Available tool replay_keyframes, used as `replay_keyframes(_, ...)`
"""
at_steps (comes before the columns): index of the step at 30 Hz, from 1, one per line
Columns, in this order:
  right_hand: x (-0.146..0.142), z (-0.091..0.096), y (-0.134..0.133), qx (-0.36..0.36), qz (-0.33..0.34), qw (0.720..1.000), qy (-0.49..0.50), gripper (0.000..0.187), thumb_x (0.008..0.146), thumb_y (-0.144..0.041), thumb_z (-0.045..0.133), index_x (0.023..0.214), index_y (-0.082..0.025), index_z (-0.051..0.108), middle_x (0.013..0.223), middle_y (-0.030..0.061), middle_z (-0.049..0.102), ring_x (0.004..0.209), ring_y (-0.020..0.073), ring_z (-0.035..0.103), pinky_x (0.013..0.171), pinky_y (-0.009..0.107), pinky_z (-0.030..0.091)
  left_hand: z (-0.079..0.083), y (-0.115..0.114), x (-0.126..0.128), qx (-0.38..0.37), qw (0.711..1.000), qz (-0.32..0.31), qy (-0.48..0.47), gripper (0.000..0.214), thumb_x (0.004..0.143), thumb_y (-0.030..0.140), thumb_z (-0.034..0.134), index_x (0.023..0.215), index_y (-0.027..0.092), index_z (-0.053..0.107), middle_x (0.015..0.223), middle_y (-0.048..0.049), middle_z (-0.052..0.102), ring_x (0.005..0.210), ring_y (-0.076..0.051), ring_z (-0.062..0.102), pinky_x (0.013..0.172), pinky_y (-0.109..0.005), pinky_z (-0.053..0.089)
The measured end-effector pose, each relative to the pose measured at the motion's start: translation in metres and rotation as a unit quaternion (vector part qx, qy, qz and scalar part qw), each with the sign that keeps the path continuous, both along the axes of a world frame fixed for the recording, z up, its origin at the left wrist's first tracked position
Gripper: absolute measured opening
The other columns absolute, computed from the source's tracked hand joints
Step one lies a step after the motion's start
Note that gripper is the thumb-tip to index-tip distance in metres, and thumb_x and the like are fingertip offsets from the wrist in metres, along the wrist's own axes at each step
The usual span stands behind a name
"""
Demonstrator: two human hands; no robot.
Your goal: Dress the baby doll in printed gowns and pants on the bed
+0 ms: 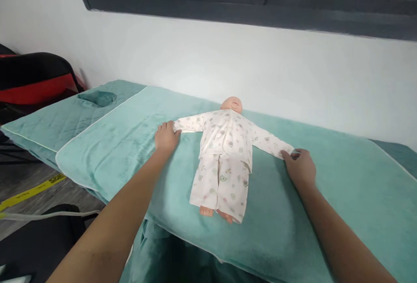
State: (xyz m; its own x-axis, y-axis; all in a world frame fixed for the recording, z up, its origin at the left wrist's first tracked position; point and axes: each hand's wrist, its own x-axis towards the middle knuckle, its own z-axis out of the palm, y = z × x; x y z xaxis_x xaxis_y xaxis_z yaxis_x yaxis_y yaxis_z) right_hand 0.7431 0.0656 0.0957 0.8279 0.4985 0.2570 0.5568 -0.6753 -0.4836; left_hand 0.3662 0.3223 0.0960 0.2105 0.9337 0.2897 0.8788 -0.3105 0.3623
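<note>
A baby doll [232, 104] in white printed pyjamas [226, 152] lies on its back on a teal blanket [130, 144], arms spread wide. My left hand [166, 137] rests at the end of one sleeve, fingers curled on the cuff. At the other cuff, my right hand [301, 165] pinches the fabric. The doll's bare feet [216, 213] point toward me.
The blanket covers a teal quilted massage table [48, 122] with a face hole [97, 98], set against a white wall under a dark window frame. A black and red chair [32, 78] stands at the left. Yellow tape [29, 191] marks the floor.
</note>
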Motion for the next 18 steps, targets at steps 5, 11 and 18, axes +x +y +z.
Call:
replay_keyframes(5,0.014,-0.001,0.019,-0.038,0.047,0.998,-0.003,0.045,0.086,-0.043,0.053,0.122,-0.017,0.057,0.103,0.0117,0.069,0.09,0.0269,0.062,0.074,0.037,0.043,-0.002,0.02,0.0,0.013,0.999,-0.048,0.008,0.036,0.093,0.025,0.041,0.126,0.02,0.055,0.122,-0.0136,0.062,0.12,-0.031,0.053,0.096,-0.041,0.043)
replay_keyframes(11,0.039,-0.004,0.04,0.009,0.028,0.999,-0.02,0.041,0.088,-0.035,0.05,0.123,-0.015,0.057,0.109,0.0146,0.067,0.095,0.0257,0.06,0.08,0.036,0.044,-0.004,0.037,0.0,0.043,0.999,0.016,0.009,0.034,0.094,0.023,0.037,0.122,0.02,0.055,0.122,-0.0138,0.061,0.116,-0.031,0.053,0.091,-0.042,0.043)
replay_keyframes(18,0.042,-0.005,0.046,0.016,-0.002,1.0,-0.024,0.039,0.087,-0.031,0.049,0.12,-0.012,0.057,0.108,0.0172,0.065,0.098,0.0282,0.06,0.083,0.039,0.045,0.0,0.034,0.005,0.016,0.998,0.049,0.028,0.036,0.091,0.021,0.039,0.124,0.016,0.053,0.115,-0.0179,0.063,0.117,-0.035,0.052,0.091,-0.045,0.042)
